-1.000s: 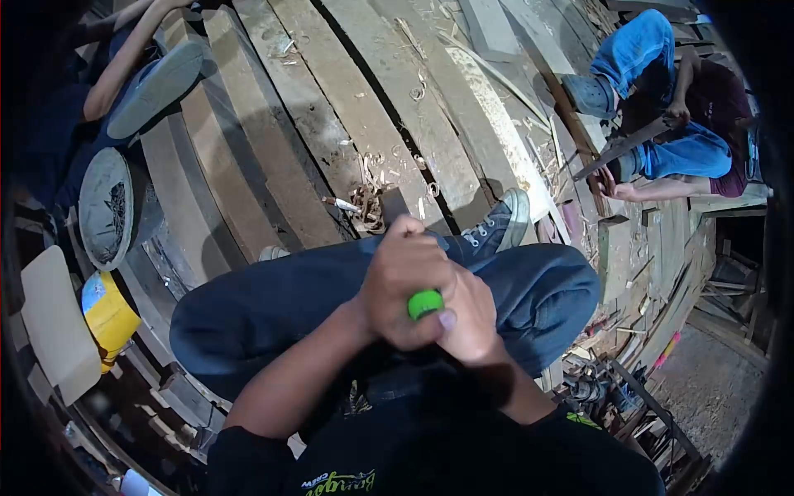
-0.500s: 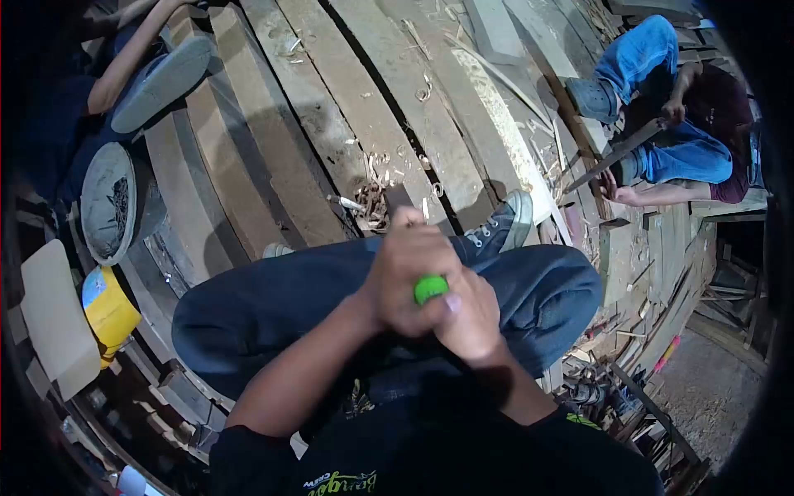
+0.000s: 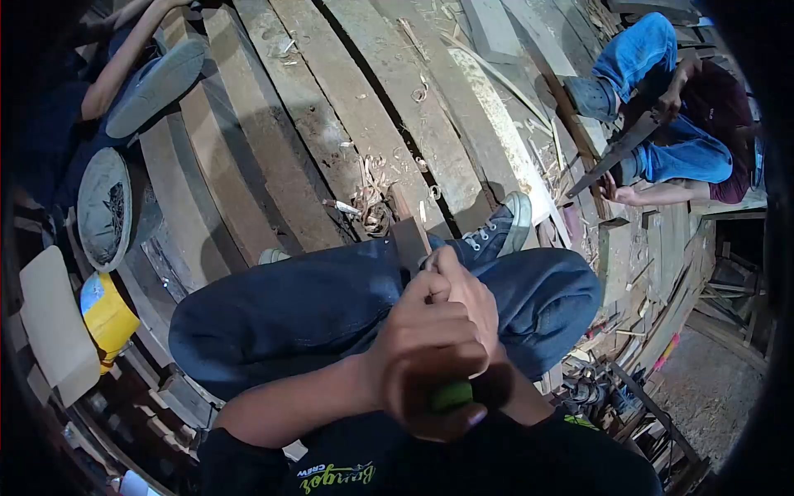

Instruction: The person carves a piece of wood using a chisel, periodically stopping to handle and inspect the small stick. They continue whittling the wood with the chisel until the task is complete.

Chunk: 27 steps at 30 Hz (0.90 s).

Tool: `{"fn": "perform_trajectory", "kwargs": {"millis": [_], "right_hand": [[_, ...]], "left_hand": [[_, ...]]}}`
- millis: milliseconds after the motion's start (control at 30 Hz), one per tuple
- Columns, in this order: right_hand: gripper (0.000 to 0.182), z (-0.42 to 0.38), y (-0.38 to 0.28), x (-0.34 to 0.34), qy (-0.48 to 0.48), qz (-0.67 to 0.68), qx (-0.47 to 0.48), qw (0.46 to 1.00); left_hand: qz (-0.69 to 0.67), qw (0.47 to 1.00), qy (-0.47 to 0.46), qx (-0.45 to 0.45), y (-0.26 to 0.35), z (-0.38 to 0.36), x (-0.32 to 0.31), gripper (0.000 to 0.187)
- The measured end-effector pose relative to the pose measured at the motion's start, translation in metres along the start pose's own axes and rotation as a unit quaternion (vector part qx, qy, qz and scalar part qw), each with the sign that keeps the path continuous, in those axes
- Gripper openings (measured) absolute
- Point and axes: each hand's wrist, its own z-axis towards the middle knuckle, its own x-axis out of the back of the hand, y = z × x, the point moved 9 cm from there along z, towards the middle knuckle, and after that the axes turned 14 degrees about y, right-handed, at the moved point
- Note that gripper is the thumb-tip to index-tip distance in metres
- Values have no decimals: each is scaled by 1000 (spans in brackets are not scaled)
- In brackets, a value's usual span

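My left hand (image 3: pixel 434 339) is wrapped around the green-ended handle (image 3: pixel 452 397) of a tool that looks like a chisel, low in front of my shirt. Just ahead, my right hand (image 3: pixel 465 291) is closed around the tool's front part. From between my hands the dark flat blade (image 3: pixel 406 245) points away from me, over my crossed legs. A narrow wooden strip (image 3: pixel 402 205) shows beyond and beside the blade; its near end is hidden. Curled wood shavings (image 3: pixel 372 198) lie on the planks by its far end.
Wooden planks (image 3: pixel 364 99) with dark gaps form the floor. At right another person in jeans (image 3: pixel 686 153) grips a handsaw (image 3: pixel 616 155). A second person's foot (image 3: pixel 161 87) is at upper left, near a round basin (image 3: pixel 103 207) and a yellow container (image 3: pixel 109 318). Scrap wood lies lower right.
Both my hands have drawn back toward my body with the tool, and its blade has come nearer. More of the wooden strip shows. The other person's saw has shifted slightly.
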Motion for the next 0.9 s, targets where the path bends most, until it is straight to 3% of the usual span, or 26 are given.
{"fn": "perform_trajectory", "kwargs": {"millis": [133,200,300,400,467,567,633,733,867,900], "right_hand": [[24,-1,-1,4,47,-38,-13,998],[23,1,-9,10,90,-20,23,995],[21,2,-8,13,119,3,37,992],[22,1,-11,15,134,-18,41,990],[25,0,-8,8,86,-53,3,995],[28,0,-3,8,83,-35,-15,996],[35,-1,7,3,42,-36,-63,996],[41,-2,8,2,24,-55,-56,997],[42,-3,7,4,51,-57,-45,996],[39,-2,11,3,64,-77,-92,991]], "left_hand": [[24,1000,-7,3,6,11,23,39],[7,987,146,65,-5,19,63,43],[5,967,231,110,-10,19,96,63],[-10,983,172,65,7,23,85,66],[-35,991,129,19,19,18,61,65],[-60,992,108,31,18,9,38,59],[-46,999,-12,-20,21,7,19,53],[-57,996,-55,-42,37,-1,4,45],[-72,997,-24,-33,31,-12,-7,38],[-14,999,13,-34,14,-5,5,38]]}}
